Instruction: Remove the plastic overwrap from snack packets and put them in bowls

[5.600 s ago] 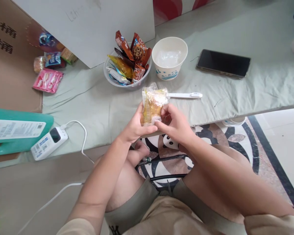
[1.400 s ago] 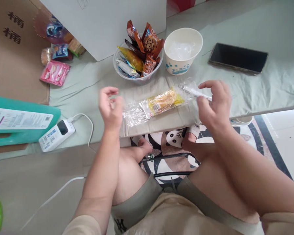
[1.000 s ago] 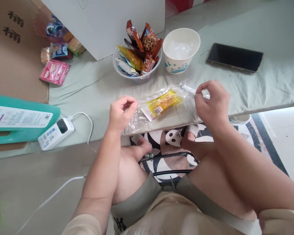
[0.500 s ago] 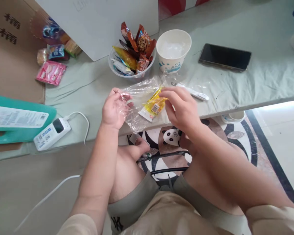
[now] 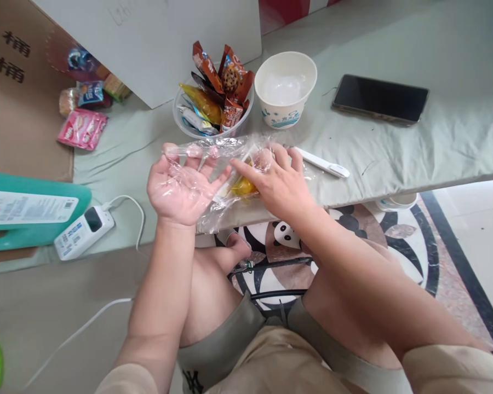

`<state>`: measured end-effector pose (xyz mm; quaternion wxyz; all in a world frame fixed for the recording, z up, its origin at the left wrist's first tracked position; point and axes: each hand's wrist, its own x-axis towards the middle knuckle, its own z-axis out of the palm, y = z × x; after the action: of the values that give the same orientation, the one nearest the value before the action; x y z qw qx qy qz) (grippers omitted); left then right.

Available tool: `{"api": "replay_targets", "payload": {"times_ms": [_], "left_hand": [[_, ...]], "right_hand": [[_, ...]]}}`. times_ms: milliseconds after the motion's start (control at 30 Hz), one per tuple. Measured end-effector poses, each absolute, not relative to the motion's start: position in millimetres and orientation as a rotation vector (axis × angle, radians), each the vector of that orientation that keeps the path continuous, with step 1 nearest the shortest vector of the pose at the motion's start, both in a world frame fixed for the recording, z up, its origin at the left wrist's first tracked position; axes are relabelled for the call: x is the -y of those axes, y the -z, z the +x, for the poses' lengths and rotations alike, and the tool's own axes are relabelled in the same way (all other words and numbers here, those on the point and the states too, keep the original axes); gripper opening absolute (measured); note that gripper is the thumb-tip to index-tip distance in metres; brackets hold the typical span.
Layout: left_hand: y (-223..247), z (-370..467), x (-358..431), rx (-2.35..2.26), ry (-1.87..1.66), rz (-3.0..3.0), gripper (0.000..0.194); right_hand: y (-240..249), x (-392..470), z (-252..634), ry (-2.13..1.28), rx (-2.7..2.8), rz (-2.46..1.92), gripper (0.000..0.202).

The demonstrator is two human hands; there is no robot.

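My left hand [image 5: 183,189] is palm up with its fingers spread, and clear plastic film [image 5: 213,219] lies over its palm and fingers. A yellow packet [image 5: 244,186] rests under or inside the film, between my two hands. Over its right part my right hand [image 5: 281,178] is palm down, fingers apart, touching the film. Behind the hands stands a clear bowl [image 5: 181,121] of brown, yellow and silver snack packets. Beside it is a white paper bowl [image 5: 285,87]. A white knife-like tool [image 5: 322,163] lies just right of my right hand.
A black phone [image 5: 380,98] lies at the right of the cloth-covered table [image 5: 398,158]. At the left are a pink packet [image 5: 82,128], a teal jug [image 5: 28,210] and a white power bank [image 5: 84,232] with a cable. A white board [image 5: 160,44] stands behind.
My left hand has turned palm up and opened under the film. My right hand has moved left and flattened over the film, and the yellow packet is now partly covered.
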<state>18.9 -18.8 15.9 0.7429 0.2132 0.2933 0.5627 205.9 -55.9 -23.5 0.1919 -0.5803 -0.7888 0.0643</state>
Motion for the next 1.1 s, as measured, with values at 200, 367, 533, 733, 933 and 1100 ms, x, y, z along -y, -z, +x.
{"api": "replay_targets", "payload": {"times_ms": [200,367,533,733,933,1100], "left_hand": [[-16,14,14,-0.703,-1.332,0.411,0.04],[-9,-5,5,-0.674,-1.42,0.329,0.034],[1,-32,-9,-0.798,-1.572,0.118,0.031],[8,-51,-10,-0.81,-1.585,0.076,0.033],[3,-44,-11,-0.727,-1.501,0.067,0.035],[2,-45,-16,-0.63,-1.455,0.063,0.033]], "right_hand": [[25,61,203,-0.134,2.126,-1.673,0.041],[30,60,205,-0.124,2.144,-1.596,0.034],[32,57,221,-0.232,2.021,-1.615,0.035],[24,65,239,-0.801,1.354,-1.562,0.044],[-5,41,228,-0.586,0.941,-1.541,0.037],[-45,-42,216,-0.005,1.112,-1.685,0.034]]}}
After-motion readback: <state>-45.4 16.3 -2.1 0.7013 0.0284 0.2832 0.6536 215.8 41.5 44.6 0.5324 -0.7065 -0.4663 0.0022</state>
